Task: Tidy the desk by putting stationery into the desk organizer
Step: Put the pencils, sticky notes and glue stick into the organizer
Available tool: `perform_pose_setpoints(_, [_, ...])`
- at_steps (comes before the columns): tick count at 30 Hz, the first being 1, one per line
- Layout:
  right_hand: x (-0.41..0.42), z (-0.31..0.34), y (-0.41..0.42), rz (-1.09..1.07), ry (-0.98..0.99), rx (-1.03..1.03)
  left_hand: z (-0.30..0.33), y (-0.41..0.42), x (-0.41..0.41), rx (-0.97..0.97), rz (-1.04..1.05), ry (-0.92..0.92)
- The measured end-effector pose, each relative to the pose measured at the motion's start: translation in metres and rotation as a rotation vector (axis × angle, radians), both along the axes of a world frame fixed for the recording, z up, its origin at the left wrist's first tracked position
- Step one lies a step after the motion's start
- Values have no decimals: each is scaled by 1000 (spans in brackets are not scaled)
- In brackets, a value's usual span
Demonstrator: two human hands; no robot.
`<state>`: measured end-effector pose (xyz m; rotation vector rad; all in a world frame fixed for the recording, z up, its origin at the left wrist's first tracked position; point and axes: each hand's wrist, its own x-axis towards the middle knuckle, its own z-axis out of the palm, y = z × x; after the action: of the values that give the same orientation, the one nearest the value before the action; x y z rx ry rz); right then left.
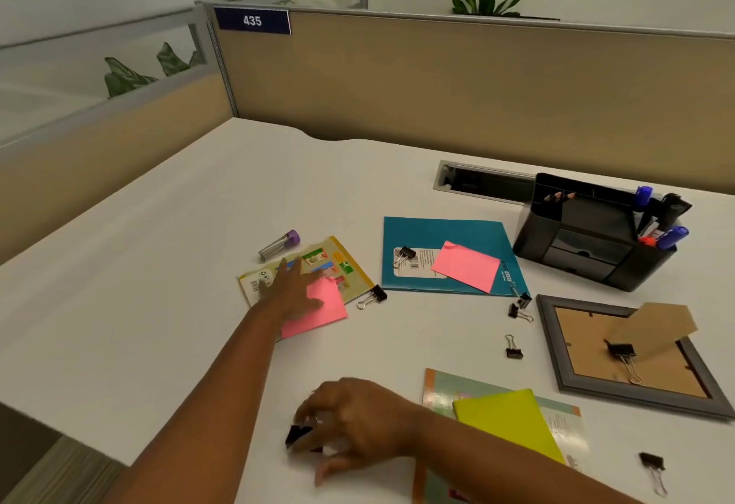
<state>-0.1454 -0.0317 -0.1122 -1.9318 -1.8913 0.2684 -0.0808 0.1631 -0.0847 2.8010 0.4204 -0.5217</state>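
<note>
From the head camera, the left hand (292, 291) lies flat with its fingers (284, 267) spread wide over a yellow booklet (342, 261) and the pink sticky pad (318, 310) on top of it; the hand covers much of the booklet's print. The right hand (354, 422) is low near the counter (159, 265) edge, its fingers (308, 410) curled round a small black binder clip (297, 434), most of which is hidden under them.

The black desk organizer (588, 241) stands at the far right, with pencils (559, 196) in a back slot and blue-capped markers (672, 236) at its right end. In front of it lies a teal folder (449, 253) carrying a second pink pad (465, 267) and a clip (405, 255). More clips are scattered: one (374, 296) just beside the yellow booklet, two (519, 306) at the folder's corner, one (514, 348) alone, one (622, 354) on the back of a grey picture frame (557, 344), one (654, 468) at bottom right. A purple-capped tube (278, 243) lies near the left hand. A yellow-green pad (505, 420) rests on a notebook (437, 388), partly cut off by the right forearm.
</note>
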Motion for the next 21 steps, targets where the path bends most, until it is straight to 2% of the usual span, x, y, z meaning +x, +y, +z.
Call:
perform_pose_setpoints(2, [0, -5, -2, 3, -34, 8, -6, 2, -3, -1, 14, 73])
perform_pose_setpoints(6, [22, -6, -17, -174, -73, 68, -13, 0, -6, -36, 53, 33])
perform_pose_setpoints(11, [62, 4, -47, -492, -75, -50, -12, -13, -3, -54, 83, -45])
perform_pose_setpoints(15, [74, 10, -61, -617, -71, -127, -21, -23, 4, 14, 39, -75])
perform_pose_setpoints(21, [76, 16, -81, -794, 60, -56, -21, -36, 13, 20, 83, -157])
